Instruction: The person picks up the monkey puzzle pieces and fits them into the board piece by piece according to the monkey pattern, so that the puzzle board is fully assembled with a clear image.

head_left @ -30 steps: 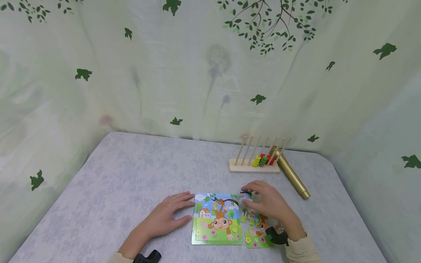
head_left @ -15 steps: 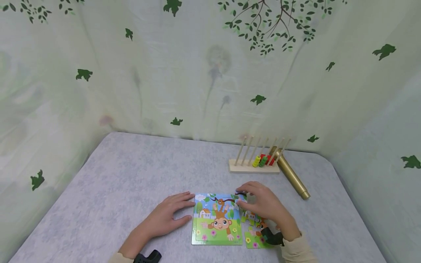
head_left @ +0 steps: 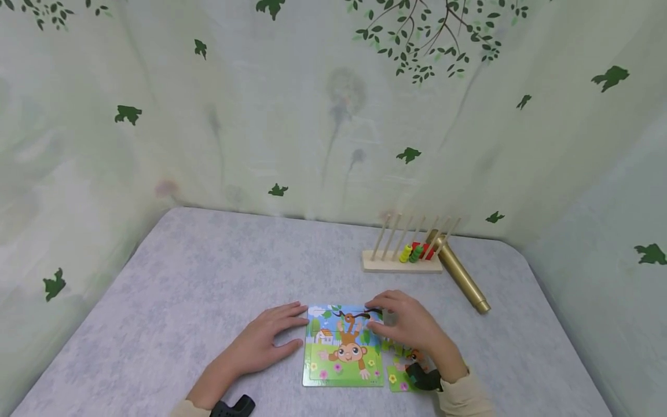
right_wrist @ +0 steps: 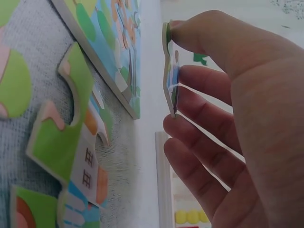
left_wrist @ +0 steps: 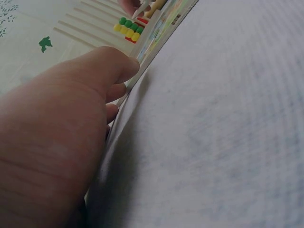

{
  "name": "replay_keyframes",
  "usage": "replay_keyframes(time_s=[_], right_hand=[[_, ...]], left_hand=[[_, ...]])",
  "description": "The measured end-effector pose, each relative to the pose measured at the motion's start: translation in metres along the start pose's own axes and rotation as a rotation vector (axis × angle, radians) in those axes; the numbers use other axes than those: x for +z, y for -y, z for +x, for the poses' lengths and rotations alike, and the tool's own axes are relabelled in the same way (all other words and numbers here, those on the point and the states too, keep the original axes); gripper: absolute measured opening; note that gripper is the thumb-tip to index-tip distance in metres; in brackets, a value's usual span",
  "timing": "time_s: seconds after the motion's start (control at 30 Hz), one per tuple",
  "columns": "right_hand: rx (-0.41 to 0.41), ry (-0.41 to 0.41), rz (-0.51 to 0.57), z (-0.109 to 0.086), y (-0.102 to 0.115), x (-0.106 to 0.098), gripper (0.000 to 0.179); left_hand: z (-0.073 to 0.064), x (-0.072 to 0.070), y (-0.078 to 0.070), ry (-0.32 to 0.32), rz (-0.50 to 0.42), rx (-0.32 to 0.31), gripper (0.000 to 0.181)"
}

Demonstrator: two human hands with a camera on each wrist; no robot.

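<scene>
A square jigsaw board (head_left: 344,373) with a monkey picture lies flat on the table. My left hand (head_left: 263,341) rests beside it, fingers extended, the tips at its left edge. Between the thumb and fingers of my right hand (head_left: 414,327) a jigsaw piece (right_wrist: 168,71) is pinched. The right wrist view has that piece edge-on, raised off the table; in the head view it is over the board's upper right corner, mostly covered by the hand. Loose jigsaw pieces (head_left: 398,379) lie right of the board, partly under my right forearm; one shows a house (right_wrist: 78,161).
Behind the board stands a wooden peg rack (head_left: 383,266) with yellow, green and red beads. A gold tube (head_left: 466,282) leans across its right end and reaches toward the table's right side. A leaf-patterned curtain (head_left: 333,139) hangs behind the grey table (head_left: 208,272).
My right hand has carried the jigsaw piece left, from beside the board to over its upper right corner. My left hand has stayed at the board's left edge.
</scene>
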State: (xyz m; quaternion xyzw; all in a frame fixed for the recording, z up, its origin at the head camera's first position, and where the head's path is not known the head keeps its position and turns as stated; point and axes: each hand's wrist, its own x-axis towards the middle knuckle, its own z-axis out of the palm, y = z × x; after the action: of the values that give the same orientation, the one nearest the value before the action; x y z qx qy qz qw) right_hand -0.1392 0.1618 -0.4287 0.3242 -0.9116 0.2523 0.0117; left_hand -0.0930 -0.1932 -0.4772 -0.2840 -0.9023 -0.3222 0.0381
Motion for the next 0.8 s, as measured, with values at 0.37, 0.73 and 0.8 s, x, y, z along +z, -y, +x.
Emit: replay_keyframes(time_s=[0.37, 0.73, 0.8], right_hand=[[-0.006, 0.017, -0.003, 0.005, -0.001, 0.007, 0.035], [-0.037, 0.009, -0.039, 0.008, 0.003, 0.019, 0.033], [-0.038, 0.005, -0.055, 0.01, 0.003, 0.021, 0.027]], left_hand=[[0.0, -0.001, 0.0, 0.008, -0.011, -0.023, 0.04], [-0.003, 0.0, -0.003, -0.014, -0.018, -0.032, 0.038], [-0.003, -0.002, -0.003, -0.017, -0.013, -0.028, 0.038]])
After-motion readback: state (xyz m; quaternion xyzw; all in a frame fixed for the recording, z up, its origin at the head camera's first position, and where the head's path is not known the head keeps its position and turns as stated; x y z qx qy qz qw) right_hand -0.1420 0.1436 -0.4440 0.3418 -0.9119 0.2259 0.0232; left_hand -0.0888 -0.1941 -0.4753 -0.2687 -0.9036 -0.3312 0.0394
